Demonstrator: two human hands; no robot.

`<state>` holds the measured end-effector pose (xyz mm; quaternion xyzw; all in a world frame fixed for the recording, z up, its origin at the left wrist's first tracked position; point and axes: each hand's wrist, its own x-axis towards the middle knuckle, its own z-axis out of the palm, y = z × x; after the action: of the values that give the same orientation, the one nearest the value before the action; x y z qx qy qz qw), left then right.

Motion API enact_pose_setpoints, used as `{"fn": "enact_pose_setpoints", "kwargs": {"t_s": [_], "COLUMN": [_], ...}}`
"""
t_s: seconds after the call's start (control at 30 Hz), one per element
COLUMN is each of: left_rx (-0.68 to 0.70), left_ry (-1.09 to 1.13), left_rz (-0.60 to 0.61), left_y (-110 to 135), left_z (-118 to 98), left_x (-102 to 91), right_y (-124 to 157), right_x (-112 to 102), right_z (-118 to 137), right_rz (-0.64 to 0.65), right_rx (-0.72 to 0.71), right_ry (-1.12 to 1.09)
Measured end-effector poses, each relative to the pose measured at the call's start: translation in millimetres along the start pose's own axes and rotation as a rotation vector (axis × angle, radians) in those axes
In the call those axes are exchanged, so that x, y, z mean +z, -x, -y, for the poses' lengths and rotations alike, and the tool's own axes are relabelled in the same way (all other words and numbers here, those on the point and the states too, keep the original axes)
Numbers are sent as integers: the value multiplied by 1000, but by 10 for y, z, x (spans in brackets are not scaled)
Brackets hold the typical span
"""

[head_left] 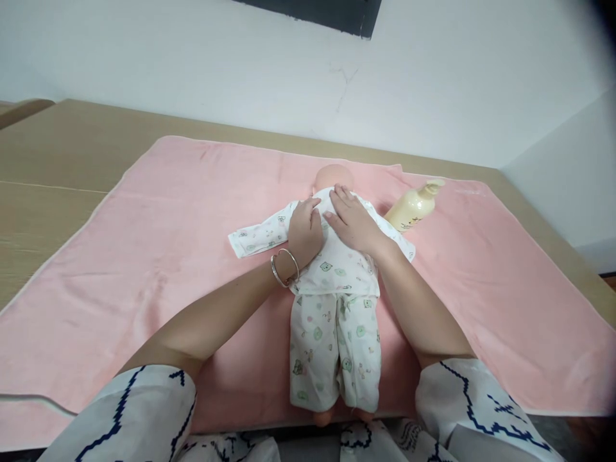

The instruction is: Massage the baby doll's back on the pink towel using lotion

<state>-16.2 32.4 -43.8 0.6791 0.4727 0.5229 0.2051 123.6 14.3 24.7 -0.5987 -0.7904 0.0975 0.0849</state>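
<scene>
A baby doll (333,273) lies stretched out with its head away from me. It wears a white printed long-sleeved top and matching trousers (315,350); bare feet show at the cuffs. Resting flat on its upper body is my right hand (353,219), fingers extended toward the neck. My left hand (306,231) lies against the doll's left-hand side in view, near the shoulder, with fingers slightly bent and nothing held. A silver bangle (279,268) circles my left wrist. Only the smooth top of the doll's head (334,175) shows.
A pink blanket (120,269) spreads under the doll across a wooden table (77,144). Beside the doll's right-hand sleeve, a cream pump bottle (412,206) lies tilted. A white wall (192,64) stands behind the table. A pale cable (38,399) crosses the blanket's lower left.
</scene>
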Motion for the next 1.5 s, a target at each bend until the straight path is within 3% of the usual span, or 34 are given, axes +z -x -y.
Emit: {"fn": "enact_pose_setpoints", "kwargs": {"t_s": [0.13,0.27,0.37,0.5,0.63,0.73,0.83,1.0,1.1,1.17,1.27,1.37,1.5], "left_rx": [2,-2,-5,9,21,35,51,43,34,44,81,110,120], "left_ry": [37,54,35,23,9,-3,-15,-10,-18,-32,-56,-69,-81], "left_rz": [-22,-40,-26,-27,-24,-24,-22,-10,-3,7,39,54,72], "left_y": [21,40,36,39,45,42,36,39,40,33,17,9,8], "left_z": [-29,-46,-38,-19,-14,-7,8,3,-1,18,76,126,118], "left_x": [-9,-18,-16,-7,-8,-12,-13,-9,-6,-1,11,22,22], "right_y": [223,379,253,53,138,266,256,72,110,197,284,225,86], "right_x": [51,46,-14,-19,115,161,85,-49,-3,58,115,90,36], "right_z": [287,493,336,74,216,399,364,31,84,225,386,334,139], "right_rz": [-65,-49,-11,-65,-143,-134,-61,-72,-104,-132,-125,-89,-103], "right_rx": [245,70,1,182,263,125,3,199,263,239,76,-40,189], "right_ry": [155,251,131,17,139,226,173,25,97,198,288,214,60]}}
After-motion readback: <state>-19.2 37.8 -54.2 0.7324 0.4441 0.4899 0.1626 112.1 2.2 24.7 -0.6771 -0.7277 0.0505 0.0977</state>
